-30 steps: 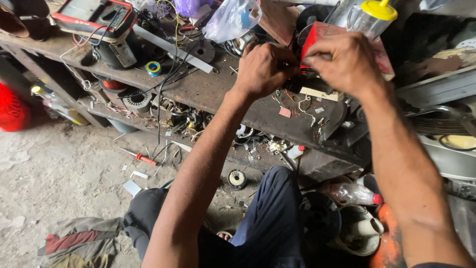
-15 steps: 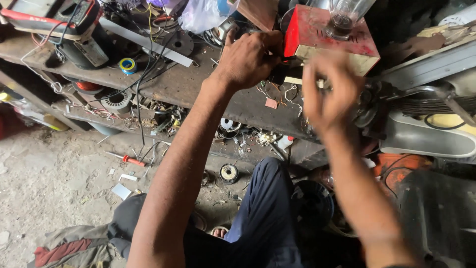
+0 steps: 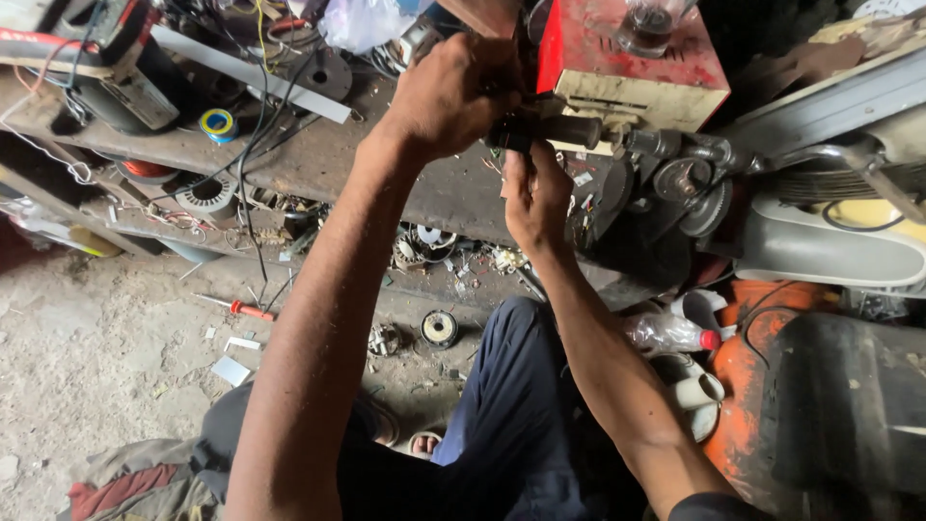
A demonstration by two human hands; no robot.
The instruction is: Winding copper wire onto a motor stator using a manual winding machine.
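A: Dark cylindrical handle [image 3: 555, 130], prob. some tool's grip or a shaft end, sits at the front edge of the wooden bench [image 3: 453, 193], just under the red metal box [image 3: 617, 48]. We've got both hands on it.

B: Grip state?

A: Our left hand [image 3: 453, 92] is closed round the handle's left end from above, fingers curled tight. Our right hand [image 3: 535, 198] comes up from below, thumb & fingers pressed against the underside, pinching it.

B: How far along are we?

A: Mid-job, we'd judge. The piece is seated against the bench & both hands are engaged on it, so positioning looks done. Whatever tightening or fitting goes on there looks unfinished, as neither hand has let go. The red-handled screwdriver [image 3: 241, 309] lies untouched on the dirt floor [image 3: 87, 367], well apart from us.

B: What can't we see?

A: The handle's left end, covered by our left hand, so we can't tell what it joins to. The red box is cut off at the top edge. The grey motor parts [image 3: 685, 178] at right are dark, hard to read. Maybe gears, not sure.
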